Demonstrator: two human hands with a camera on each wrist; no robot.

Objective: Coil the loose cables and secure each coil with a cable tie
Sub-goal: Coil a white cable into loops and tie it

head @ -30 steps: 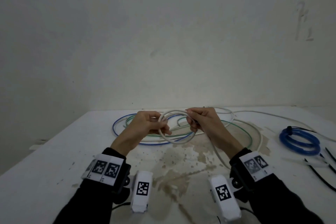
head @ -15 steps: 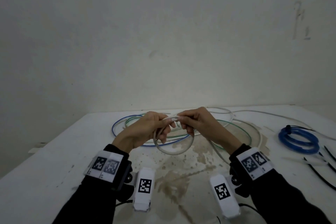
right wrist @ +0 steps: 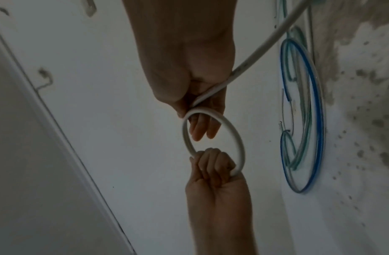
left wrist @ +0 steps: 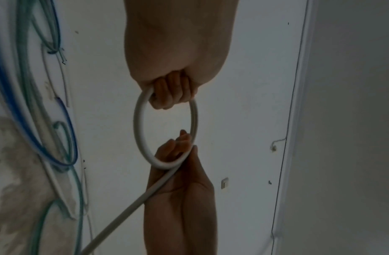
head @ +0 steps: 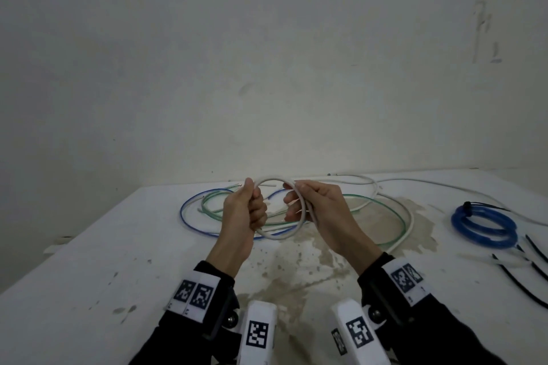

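Note:
A white cable [head: 278, 236] is bent into one small round loop, held upright above the table [head: 89, 275]. My left hand [head: 255, 211] grips the loop's left side in a fist; the left wrist view shows the curled fingers [left wrist: 171, 94] round the loop [left wrist: 138, 124]. On the loop's right side my right hand [head: 300, 202] pinches the cable where it crosses itself. The right wrist view shows that hand's fingers [right wrist: 202, 127] behind the loop [right wrist: 233, 136]. The cable's loose tail [head: 410, 218] runs from the right hand across the table.
A loose blue cable [head: 189, 218] and a green cable [head: 388, 212] lie tangled behind my hands. At the right sits a tied blue coil [head: 483, 227], with black cable ties [head: 522, 283] and a white one [head: 504, 261] beside it. A wall stands behind the table.
Half a second ago my hands met at the loop's top and it hung below them. They have since moved apart to opposite sides of the loop.

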